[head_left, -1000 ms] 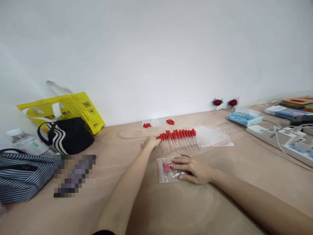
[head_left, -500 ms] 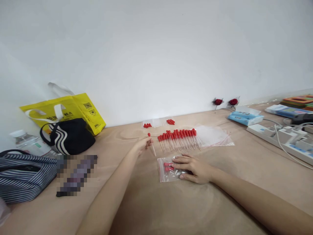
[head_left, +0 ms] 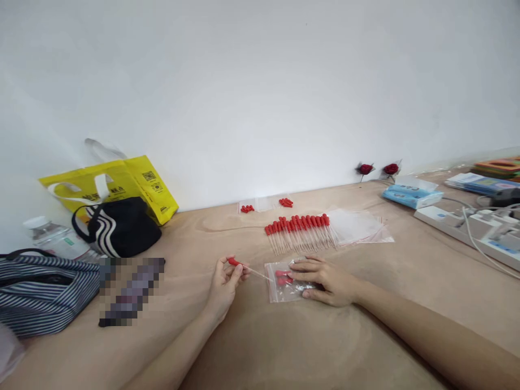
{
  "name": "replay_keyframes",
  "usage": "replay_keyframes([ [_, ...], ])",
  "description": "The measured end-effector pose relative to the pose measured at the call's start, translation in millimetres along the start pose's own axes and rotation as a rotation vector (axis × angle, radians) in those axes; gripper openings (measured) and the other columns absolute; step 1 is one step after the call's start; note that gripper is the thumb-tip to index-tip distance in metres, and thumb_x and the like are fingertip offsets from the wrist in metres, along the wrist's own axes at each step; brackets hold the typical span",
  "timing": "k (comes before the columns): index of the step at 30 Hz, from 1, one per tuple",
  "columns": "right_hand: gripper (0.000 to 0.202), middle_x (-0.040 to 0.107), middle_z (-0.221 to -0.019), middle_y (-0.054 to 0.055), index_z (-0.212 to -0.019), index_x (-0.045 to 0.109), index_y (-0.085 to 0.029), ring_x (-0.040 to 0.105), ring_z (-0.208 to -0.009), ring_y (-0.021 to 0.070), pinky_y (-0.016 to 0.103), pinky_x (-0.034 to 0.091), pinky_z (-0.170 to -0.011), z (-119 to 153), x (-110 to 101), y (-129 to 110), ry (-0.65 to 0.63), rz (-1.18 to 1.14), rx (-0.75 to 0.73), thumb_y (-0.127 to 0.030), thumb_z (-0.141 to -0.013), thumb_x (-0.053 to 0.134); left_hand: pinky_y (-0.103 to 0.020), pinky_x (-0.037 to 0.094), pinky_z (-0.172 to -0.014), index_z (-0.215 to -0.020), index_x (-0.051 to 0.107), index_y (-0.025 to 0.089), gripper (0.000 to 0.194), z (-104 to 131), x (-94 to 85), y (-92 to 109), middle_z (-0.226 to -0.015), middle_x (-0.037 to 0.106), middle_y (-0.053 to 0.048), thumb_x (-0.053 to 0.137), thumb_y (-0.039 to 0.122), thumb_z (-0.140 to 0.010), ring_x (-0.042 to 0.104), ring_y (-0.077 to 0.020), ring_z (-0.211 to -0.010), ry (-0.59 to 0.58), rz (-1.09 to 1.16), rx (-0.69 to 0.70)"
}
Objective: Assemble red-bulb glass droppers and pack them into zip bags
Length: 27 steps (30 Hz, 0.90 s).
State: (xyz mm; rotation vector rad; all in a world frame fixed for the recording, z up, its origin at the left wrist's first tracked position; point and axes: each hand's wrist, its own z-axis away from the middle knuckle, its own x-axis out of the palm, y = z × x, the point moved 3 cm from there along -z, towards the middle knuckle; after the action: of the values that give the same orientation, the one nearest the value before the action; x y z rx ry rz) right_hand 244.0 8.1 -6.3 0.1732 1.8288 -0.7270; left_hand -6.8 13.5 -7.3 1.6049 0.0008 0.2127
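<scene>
My left hand (head_left: pixel 227 284) pinches a dropper (head_left: pixel 234 262) by its red rubber bulb. The clear stem slants down to the right, its tip close to the left edge of a clear zip bag (head_left: pixel 273 292). Red-bulbed droppers (head_left: pixel 283 278) show through the plastic of that bag, partly under my fingers. My right hand (head_left: pixel 329 281) lies flat on the bag with its fingers stretched out. Beyond the hands, a row of droppers (head_left: pixel 300 230) lies side by side, red bulbs pointing to the wall.
Flat clear bags (head_left: pixel 357 226) lie right of the row. Small red bulbs (head_left: pixel 247 208) rest near the wall. A yellow bag (head_left: pixel 150 187), a black pouch (head_left: pixel 142 227) and a striped bag (head_left: pixel 49 292) stand left. A tissue pack (head_left: pixel 412 195) and a power strip (head_left: pixel 430 219) sit right.
My left hand has drawn back from beside the row toward me, bringing the dropper along and tilting it toward the zip bag. My right hand stays on the bag.
</scene>
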Motion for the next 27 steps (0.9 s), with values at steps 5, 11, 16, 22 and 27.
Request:
replay_keyframes([
  [5, 0.049, 0.042, -0.131, 0.008, -0.129, 0.036, -0.026, 0.036, -0.121, 0.0198, 0.043, 0.020, -0.102, 0, 0, 0, 0.016, -0.001, -0.009, -0.043, -0.084, 0.042, -0.028, 0.051, -0.068, -0.094, 0.039, 0.019, 0.048, 0, 1.7, -1, -0.073, 0.065, 0.001, 0.071, 0.033, -0.060, 0.064, -0.0133, -0.067, 0.032, -0.015, 0.053],
  [11, 0.049, 0.043, -0.130, 0.008, -0.130, 0.036, -0.026, 0.037, -0.121, 0.0198, 0.043, 0.022, -0.101, 0, -1, -1, 0.023, -0.001, -0.024, -0.043, -0.084, 0.041, -0.032, 0.051, -0.070, -0.082, 0.044, 0.018, 0.038, 3, 10.1, -5, -0.075, 0.062, 0.001, 0.070, 0.032, -0.059, 0.063, -0.0152, -0.071, 0.003, -0.090, 0.066],
  [16, 0.049, 0.044, -0.129, 0.009, -0.130, 0.036, -0.026, 0.038, -0.120, 0.0196, 0.043, 0.021, -0.101, 1, -1, -1, 0.039, 0.002, -0.024, -0.043, -0.084, 0.041, -0.025, 0.046, -0.057, -0.067, 0.059, 0.015, 0.019, 8, 17.1, -1, -0.064, 0.057, 0.001, 0.067, 0.031, -0.061, 0.055, -0.0128, -0.058, -0.115, -0.492, 0.201],
  [22, 0.051, 0.044, -0.130, 0.009, -0.131, 0.034, -0.024, 0.038, -0.120, 0.0194, 0.042, 0.021, -0.102, 1, 0, 0, 0.050, -0.001, -0.019, -0.043, -0.084, 0.041, -0.029, 0.047, -0.070, -0.108, 0.059, 0.019, 0.035, 14, 22.1, -6, -0.083, 0.061, -0.004, 0.056, 0.023, -0.073, 0.058, -0.0169, -0.075, -0.348, -0.582, 0.253],
  [27, 0.050, 0.044, -0.130, 0.008, -0.131, 0.035, -0.025, 0.038, -0.120, 0.0192, 0.043, 0.021, -0.102, 0, 0, -1, 0.035, 0.014, -0.009, -0.043, -0.084, 0.041, -0.036, 0.040, -0.091, -0.134, 0.020, 0.021, 0.058, 20, 28.6, -1, -0.111, 0.059, -0.008, 0.046, 0.023, -0.082, 0.056, -0.0186, -0.100, -0.632, -0.385, 0.123],
])
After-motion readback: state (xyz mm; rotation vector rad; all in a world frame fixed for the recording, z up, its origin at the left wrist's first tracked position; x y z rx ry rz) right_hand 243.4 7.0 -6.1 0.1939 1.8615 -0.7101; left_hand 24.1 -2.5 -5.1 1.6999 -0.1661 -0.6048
